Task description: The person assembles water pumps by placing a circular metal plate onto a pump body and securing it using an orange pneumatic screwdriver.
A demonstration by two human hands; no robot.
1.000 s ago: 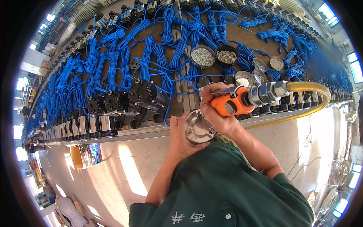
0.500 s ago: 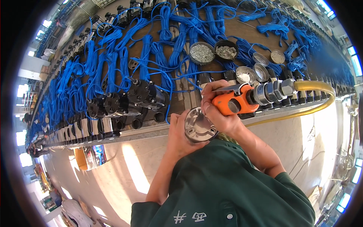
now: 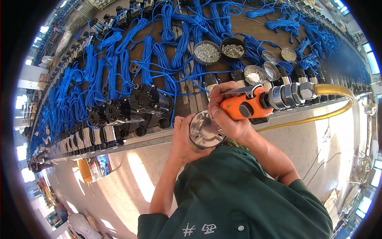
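Close to my body, my left hand (image 3: 184, 140) is wrapped round the side of a shiny round metal cover (image 3: 207, 134) with slots and small holes in its top face. My right hand (image 3: 230, 119) grips an orange air tool (image 3: 238, 106) with a metal lever along its upper side. Metal fittings join it to a yellow air hose (image 3: 338, 88). The right fingers and the tool's working end are at the cover's far right edge. Whether the tool touches the cover is hidden by that hand.
Black-topped steel pumps (image 3: 143, 97) stand along the bench's near edge, with bundles of blue cable (image 3: 183, 46) behind. Two round trays (image 3: 207, 53) hold small metal parts. Loose metal strainer covers (image 3: 254, 74) lie right of them. Under the bench's left side stands a box (image 3: 84, 170).
The view has shifted slightly, so the bench, both hands and the cover appear a little further left. Both grips look the same.
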